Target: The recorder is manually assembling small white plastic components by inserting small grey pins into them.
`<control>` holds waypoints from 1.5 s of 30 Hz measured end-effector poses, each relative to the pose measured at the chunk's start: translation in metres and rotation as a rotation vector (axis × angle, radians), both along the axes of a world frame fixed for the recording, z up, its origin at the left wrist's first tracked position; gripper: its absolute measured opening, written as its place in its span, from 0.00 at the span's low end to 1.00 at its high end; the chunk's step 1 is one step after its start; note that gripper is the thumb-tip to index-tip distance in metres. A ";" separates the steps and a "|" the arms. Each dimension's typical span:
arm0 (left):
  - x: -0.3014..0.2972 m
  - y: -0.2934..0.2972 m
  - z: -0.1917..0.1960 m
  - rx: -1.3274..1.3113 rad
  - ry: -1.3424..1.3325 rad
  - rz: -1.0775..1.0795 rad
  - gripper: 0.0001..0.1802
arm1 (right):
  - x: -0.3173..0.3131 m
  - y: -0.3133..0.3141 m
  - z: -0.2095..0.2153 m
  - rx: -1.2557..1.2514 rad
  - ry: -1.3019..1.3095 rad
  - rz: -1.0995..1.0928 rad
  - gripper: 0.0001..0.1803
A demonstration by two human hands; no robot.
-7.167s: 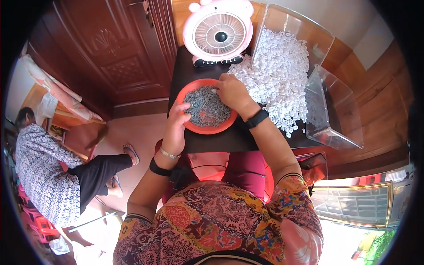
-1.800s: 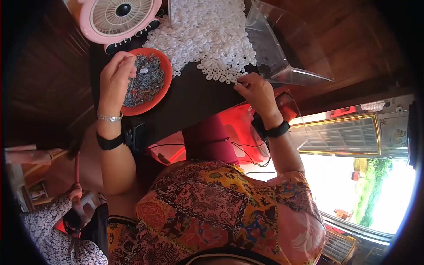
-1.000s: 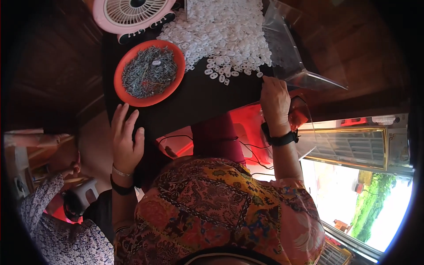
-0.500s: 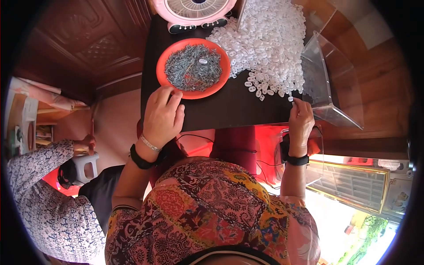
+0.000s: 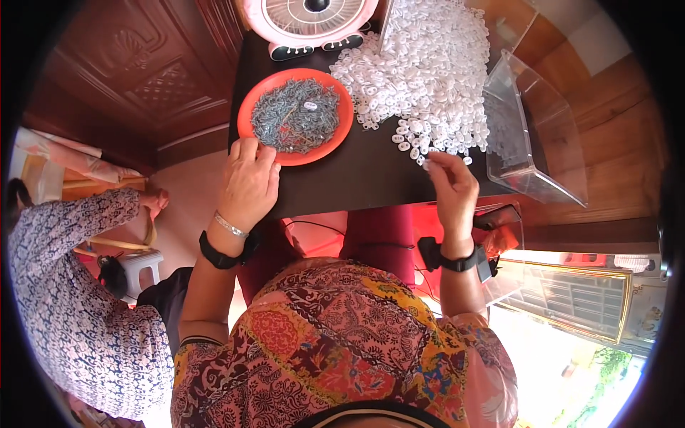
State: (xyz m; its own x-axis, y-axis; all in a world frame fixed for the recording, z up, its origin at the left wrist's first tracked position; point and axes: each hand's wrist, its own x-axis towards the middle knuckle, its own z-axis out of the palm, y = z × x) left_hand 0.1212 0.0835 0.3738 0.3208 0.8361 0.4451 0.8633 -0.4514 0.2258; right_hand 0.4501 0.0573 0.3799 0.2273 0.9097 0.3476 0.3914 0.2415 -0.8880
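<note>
An orange plate [image 5: 341,134] full of small grey metal bits sits at the left of a black table [image 5: 371,182]. My left hand [image 5: 250,182] lies flat on the table's near edge, fingertips touching the plate's near rim and holding nothing. A big heap of small white plastic pieces [image 5: 428,64] covers the table's right half. My right hand [image 5: 451,187] is at the heap's near edge. Its thumb and forefinger pinch one white piece. Both wrists wear black bands.
A pink fan [image 5: 310,18] stands at the table's far edge. A clear plastic box [image 5: 536,139] stands at the right of the heap. Another person in a patterned top [image 5: 78,285] sits at the left by a white stool [image 5: 143,262]. Dark wooden panels lie beyond.
My left hand slid forward to the plate's rim. My right hand came off the table's right edge and moved to the edge of the white heap, pinching a piece.
</note>
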 end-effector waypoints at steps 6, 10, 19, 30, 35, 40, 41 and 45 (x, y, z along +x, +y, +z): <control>0.015 -0.005 0.007 0.103 -0.204 -0.040 0.11 | -0.053 0.021 -0.002 -0.256 0.632 0.321 0.08; 0.039 -0.012 0.007 -0.325 -0.815 -0.233 0.09 | -0.090 0.031 -0.004 -0.360 0.765 0.470 0.08; 0.043 -0.016 -0.006 -0.519 -1.006 -0.265 0.09 | -0.135 0.022 -0.003 -0.219 0.633 0.522 0.07; 0.022 -0.020 -0.009 -0.802 -1.256 -0.290 0.10 | -0.139 0.005 0.005 -0.057 0.290 0.605 0.07; 0.019 -0.028 -0.005 -0.901 -1.341 -0.315 0.10 | -0.138 0.003 0.007 0.148 -0.026 0.533 0.08; 0.030 -0.032 -0.018 -0.887 -1.345 -0.274 0.10 | -0.110 0.015 0.011 0.249 -0.324 0.532 0.08; 0.031 -0.034 -0.022 -0.910 -1.343 -0.242 0.10 | -0.099 0.022 0.012 0.300 -0.470 0.521 0.08; 0.030 -0.030 -0.031 -0.873 -1.310 -0.247 0.11 | -0.053 0.064 -0.001 0.253 -0.785 0.320 0.03</control>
State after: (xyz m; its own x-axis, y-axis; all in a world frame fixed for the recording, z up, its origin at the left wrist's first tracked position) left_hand 0.1514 0.0531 0.3432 0.2787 0.9587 -0.0568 -0.1984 0.1154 0.9733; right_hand 0.3969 0.1212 0.3790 -0.4140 0.7634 0.4958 0.7454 0.5970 -0.2968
